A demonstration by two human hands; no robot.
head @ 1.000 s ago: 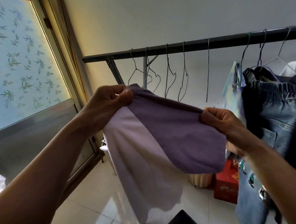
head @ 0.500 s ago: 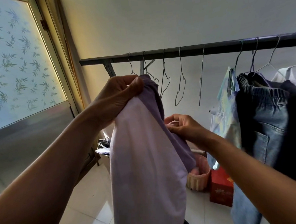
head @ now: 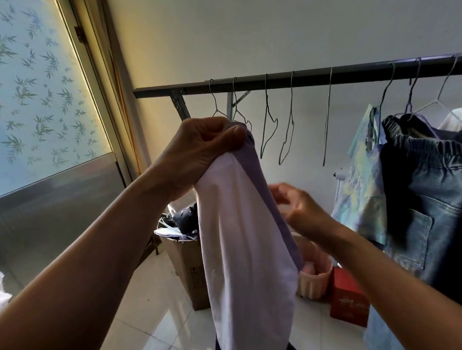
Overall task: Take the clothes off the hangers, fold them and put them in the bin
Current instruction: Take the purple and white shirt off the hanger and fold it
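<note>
Lilac garment (head: pixel 244 241) hung soft, light — left hand (head: pixel 204 146) clutched its top, right hand (head: pixel 298 206) relaxed, empty; side edge seemed graspable.

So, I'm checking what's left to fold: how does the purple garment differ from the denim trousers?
The purple garment is off any hanger, gripped by the left hand; the denim trousers hang from the rail. The garment is pale lilac and purple; the trousers are dark blue. Both are unfolded.

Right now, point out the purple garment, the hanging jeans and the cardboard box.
purple garment (head: pixel 244 241): head view, on its pale hanging panel.
jeans (head: pixel 433 180): head view, on denim below the waistband.
cardboard box (head: pixel 188 270): head view, on its front wall.
</note>
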